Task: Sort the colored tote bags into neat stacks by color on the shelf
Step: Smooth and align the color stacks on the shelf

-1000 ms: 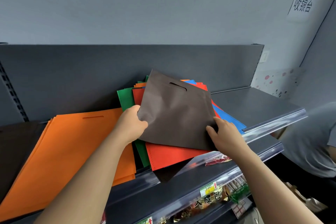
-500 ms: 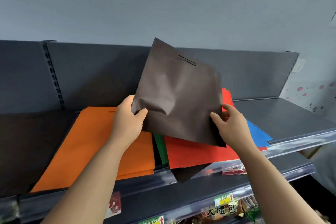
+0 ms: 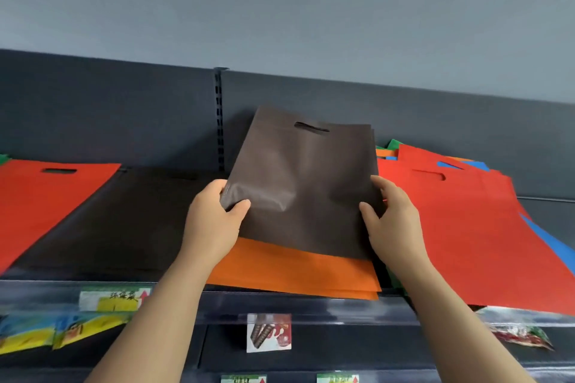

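The brown tote bag (image 3: pixel 305 183) is held off the shelf (image 3: pixel 311 309), tilted with its handle slot towards the back panel. Its lower edge hangs over the orange stack (image 3: pixel 295 270).

The person's left hand (image 3: pixel 214 221) pinches the bag's lower left corner, thumb on the front face and fingers behind, creasing the fabric there. The right hand (image 3: pixel 392 221) grips the right edge the same way, thumb in front and fingers wrapped behind.

Step in hand: transfer of one sorted bag to its colour stack. The likely destination is the brown stack (image 3: pixel 130 214), which lies flat just left of the orange stack. A red stack (image 3: pixel 46 186) lies further left. The mixed pile (image 3: pixel 460 227), with red on top and blue, green and orange edges showing, sits to the right.

Next move, as a judgement:
- Carry the bag further left, clear of the orange stack.
- Lower it flat and square its edges to the brown stack.
- Turn the handle slot to the rear.
- Release both grips only once the bag lies flat.

Compared with one second ago:
- The bag then lay on top of the mixed pile, with both hands at its lower corners.
- It has since been lifted and moved left over the orange stack.
- The view has swung left, bringing the brown and red stacks into sight.
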Available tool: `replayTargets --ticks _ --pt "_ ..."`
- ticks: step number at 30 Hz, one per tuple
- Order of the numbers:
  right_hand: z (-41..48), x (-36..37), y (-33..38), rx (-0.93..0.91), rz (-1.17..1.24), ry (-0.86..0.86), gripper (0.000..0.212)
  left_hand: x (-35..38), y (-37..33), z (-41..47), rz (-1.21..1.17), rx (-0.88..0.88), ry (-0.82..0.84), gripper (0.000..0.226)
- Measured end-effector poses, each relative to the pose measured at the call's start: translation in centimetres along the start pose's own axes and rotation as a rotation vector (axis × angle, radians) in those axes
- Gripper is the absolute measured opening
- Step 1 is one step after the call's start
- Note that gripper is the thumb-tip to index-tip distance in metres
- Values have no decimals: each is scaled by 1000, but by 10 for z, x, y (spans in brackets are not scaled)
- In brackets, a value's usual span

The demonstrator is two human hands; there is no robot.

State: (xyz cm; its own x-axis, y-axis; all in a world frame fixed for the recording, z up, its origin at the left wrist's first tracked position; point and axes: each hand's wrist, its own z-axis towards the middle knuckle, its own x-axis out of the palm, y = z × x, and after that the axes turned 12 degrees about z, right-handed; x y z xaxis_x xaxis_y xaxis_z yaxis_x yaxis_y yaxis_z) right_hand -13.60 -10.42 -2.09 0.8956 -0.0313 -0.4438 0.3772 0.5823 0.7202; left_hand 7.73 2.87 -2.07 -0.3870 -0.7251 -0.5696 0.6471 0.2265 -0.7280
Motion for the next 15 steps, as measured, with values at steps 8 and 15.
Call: replayTargets --ticks 8,15 --pt "-21 113 67 31 1 128 50 -82 91 29 227 -124 6 14" --pt "-46 185 107 83 -4 189 49 -137 159 47 378 -159 116 22"
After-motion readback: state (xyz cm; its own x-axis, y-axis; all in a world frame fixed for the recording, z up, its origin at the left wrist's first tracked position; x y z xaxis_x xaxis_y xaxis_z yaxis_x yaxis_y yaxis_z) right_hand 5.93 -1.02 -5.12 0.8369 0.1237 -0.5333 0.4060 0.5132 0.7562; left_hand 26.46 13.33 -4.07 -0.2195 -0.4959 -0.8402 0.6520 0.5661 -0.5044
